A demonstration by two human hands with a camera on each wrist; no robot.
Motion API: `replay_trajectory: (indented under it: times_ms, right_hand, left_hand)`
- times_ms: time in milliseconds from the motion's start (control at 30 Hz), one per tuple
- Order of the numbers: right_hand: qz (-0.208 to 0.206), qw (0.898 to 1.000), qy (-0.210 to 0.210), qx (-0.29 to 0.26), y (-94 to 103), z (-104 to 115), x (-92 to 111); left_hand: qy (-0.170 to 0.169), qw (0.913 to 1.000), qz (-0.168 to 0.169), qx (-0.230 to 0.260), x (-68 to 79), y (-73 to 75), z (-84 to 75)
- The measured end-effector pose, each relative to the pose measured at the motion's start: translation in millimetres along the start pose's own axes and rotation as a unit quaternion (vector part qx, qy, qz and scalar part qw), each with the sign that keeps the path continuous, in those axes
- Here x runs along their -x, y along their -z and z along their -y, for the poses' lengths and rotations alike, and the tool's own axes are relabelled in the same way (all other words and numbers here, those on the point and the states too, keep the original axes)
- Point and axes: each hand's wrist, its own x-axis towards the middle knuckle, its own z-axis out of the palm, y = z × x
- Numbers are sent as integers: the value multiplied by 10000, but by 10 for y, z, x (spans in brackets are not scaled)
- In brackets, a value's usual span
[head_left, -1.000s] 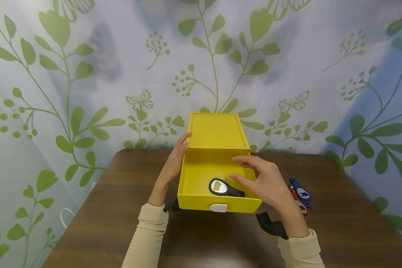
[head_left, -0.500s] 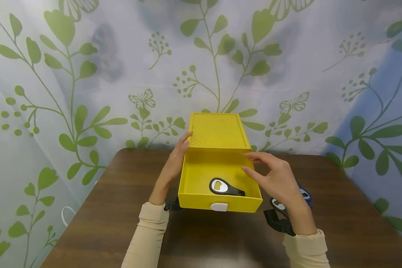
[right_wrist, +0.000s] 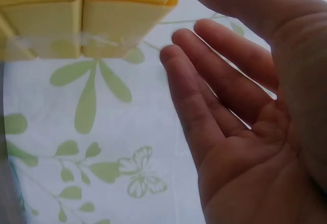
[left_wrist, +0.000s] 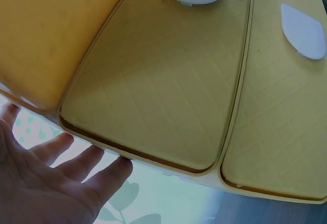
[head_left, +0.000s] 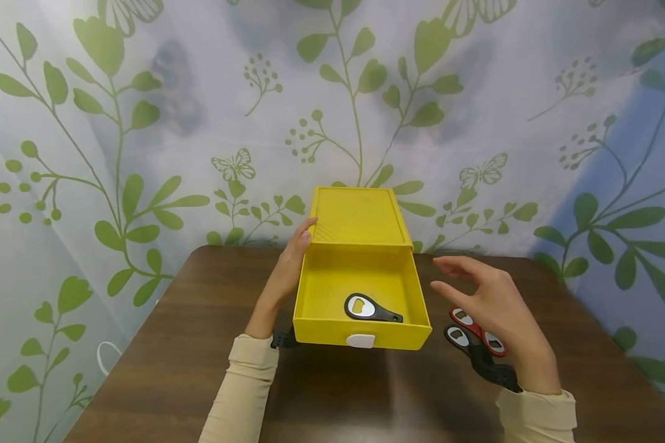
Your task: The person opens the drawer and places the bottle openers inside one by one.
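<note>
A yellow drawer cabinet (head_left: 361, 215) stands on the table with its top drawer (head_left: 321, 331) pulled out. Inside that drawer lies a black bottle opener (head_left: 372, 309) with a white face. My left hand (head_left: 286, 274) rests against the cabinet's left side; in the left wrist view its fingertips (left_wrist: 118, 167) touch the cabinet's edge. To the right of the drawer, my right hand (head_left: 493, 301) hovers above the table, thumb and fingers apart, holding nothing. Beneath it lie a red bottle opener (head_left: 473, 324) and another black bottle opener (head_left: 457, 336), partly covered by the hand and wrist strap.
A white pull tab (head_left: 361, 341) sits on the drawer front. The brown wooden table (head_left: 199, 357) extends on both sides of the cabinet. Behind it hangs a leaf-patterned curtain (head_left: 199, 123). In the left wrist view, closed lower drawers (left_wrist: 153, 81) show below the pulled-out one.
My right hand has moved from above the drawer rightward, over the loose bottle openers. The left hand stays on the cabinet, and the black opener in the drawer has not moved.
</note>
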Motion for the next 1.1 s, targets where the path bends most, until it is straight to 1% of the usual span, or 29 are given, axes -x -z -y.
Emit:
replay_trajectory:
  times_ms: [67,200,400,633,800,933,1033,1100]
  right_hand:
    - [182,9998,-81,94,34,-41,27]
    - [499,9987,-63,116,45,-144,58]
    - [1047,9942,-226,104,60,-429,117]
    - [1483,9867,-445,-494,37,-802,171]
    - [1588,9832,-545,-712,-60,-1031,202]
    - [1701,9800,-497,-908,-141,-1196,226]
    - [1876,9754,-438,-1073,-199,-1303,244]
    - [1975,9719,-496,-1177,-236,-1365,258]
  left_hand:
    - [-5,10000,-8,-28,-6,-6,-9]
    - [-32,10000,3,18,-16,18,-22]
    - [-80,10000,26,21,-12,24,-2]
    - [-63,9999,33,103,5,2,10]
    - [-66,9998,52,159,14,4,12]
    - [-98,9998,66,189,13,5,9]
    - [-110,9998,54,125,13,2,3]
    - [-127,9999,46,73,11,-2,-4]
